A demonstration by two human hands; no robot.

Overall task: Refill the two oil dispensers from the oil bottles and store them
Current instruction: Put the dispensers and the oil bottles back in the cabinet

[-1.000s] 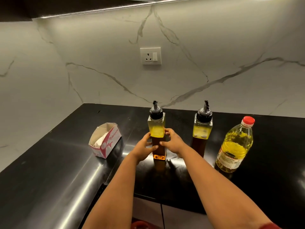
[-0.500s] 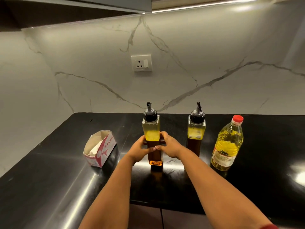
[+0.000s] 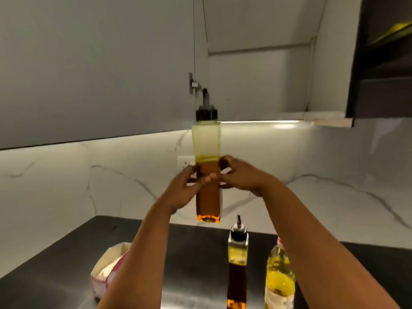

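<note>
Lifted off the black counter (image 3: 200, 246) since half a second ago: the tall oil dispenser (image 3: 207, 175) now hangs upright in the air, its base well above the counter and its black pour spout level with the lower edge of the grey wall cabinet (image 3: 89, 85). Left hand (image 3: 185, 186) and right hand (image 3: 240, 175) both grasp the dispenser at mid-height, fingers curled round its sides, thumbs across the near face. Oil fills the dispenser to about the grip line.

Below the dispenser and slightly right, a second dispenser (image 3: 237, 264) stands upright on the counter. Just right of that stands the plastic oil bottle (image 3: 279, 277), partly hidden by the right forearm. Below-left of the dispenser, a small pink-and-white carton (image 3: 107, 270) sits on the counter. Behind the dispenser, a wall socket (image 3: 185, 162) peeks out on the marble backsplash.
</note>
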